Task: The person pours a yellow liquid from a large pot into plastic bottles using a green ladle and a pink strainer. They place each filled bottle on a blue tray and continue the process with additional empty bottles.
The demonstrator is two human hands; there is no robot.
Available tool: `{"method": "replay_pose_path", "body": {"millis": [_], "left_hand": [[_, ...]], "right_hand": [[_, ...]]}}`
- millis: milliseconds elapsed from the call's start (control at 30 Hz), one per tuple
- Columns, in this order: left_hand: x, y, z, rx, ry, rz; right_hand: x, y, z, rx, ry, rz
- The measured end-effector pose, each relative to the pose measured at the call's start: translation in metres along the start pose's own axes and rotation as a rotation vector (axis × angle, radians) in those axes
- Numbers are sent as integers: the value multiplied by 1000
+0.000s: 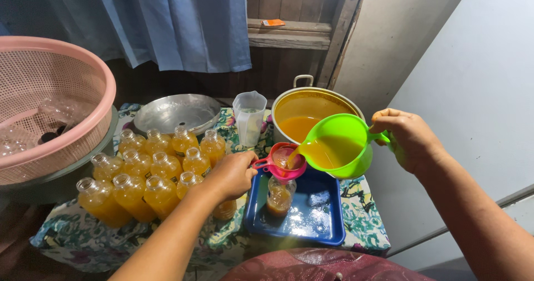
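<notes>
My right hand grips the handle of a green scoop jug, tilted left, and orange liquid runs from its lip into a pink funnel. My left hand pinches the funnel's side tab. The funnel sits in the mouth of a small clear bottle, partly filled with orange liquid. That bottle stands in a blue tray.
Several filled uncapped bottles crowd the flowered tablecloth to the left. Behind stand a steel pot of orange liquid, a clear measuring jug and a metal lid. A pink basket holding empty bottles sits far left.
</notes>
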State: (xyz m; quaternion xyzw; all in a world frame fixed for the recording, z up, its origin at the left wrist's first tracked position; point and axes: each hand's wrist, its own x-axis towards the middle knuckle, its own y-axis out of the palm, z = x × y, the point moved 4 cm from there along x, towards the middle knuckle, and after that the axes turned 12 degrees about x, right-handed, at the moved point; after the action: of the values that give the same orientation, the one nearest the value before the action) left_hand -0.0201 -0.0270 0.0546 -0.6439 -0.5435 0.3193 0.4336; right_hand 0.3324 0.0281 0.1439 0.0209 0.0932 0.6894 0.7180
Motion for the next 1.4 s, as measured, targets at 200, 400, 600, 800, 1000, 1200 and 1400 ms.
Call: {"method": "replay_pose_path", "body": {"millis": [200, 400, 600, 800, 1000, 1200, 1400], "left_hand": [[-1, -4, -5, -9, 12, -11], [0, -3, -4, -14, 17, -11], [0, -2, -2, 3, 22, -21], [-1, -2, -2, -6, 29, -28], [-3, -5, -3, -8, 27, -28], [-3, -7, -5, -13, 16, -20], [-3, -9, -8, 0, 14, -17]], "right_hand": [[-1, -2, 3, -1, -12, 3], [-2, 1, 5, -2, -23, -2], [-5, 3, 5, -18, -24, -4], [-6, 5, 6, -19, -27, -19], [-8, 7, 9, -25, -32, -17], [-11, 9, 11, -29, -48, -3], [-12, 10, 13, -37, -66, 9]]}}
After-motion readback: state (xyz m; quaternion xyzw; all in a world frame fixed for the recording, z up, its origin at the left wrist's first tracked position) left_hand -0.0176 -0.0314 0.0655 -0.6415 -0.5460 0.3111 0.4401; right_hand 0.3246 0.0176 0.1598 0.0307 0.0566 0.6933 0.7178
